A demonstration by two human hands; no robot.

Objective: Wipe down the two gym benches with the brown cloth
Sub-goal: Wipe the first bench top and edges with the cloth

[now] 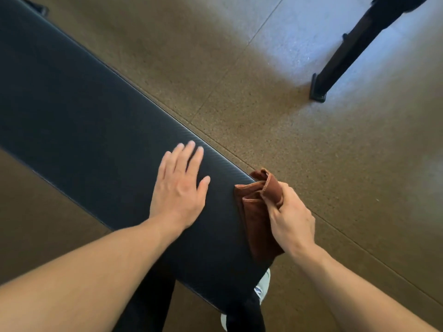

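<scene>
A long black padded gym bench [79,111] runs diagonally from the upper left to the bottom centre. My left hand [179,185] rests flat on its near end with fingers straight and spread. My right hand [291,218] grips the folded brown cloth [257,212] at the bench's right end edge. The cloth hangs down over that edge. A black metal leg [345,56] of another piece of equipment shows at the upper right; whether it is the second bench cannot be told.
Speckled brown rubber floor [311,152] surrounds the bench, brightly lit at the upper right. My dark trouser legs and a white shoe [263,286] stand under the bench's near end. The bench's far foot [40,8] shows at the top left.
</scene>
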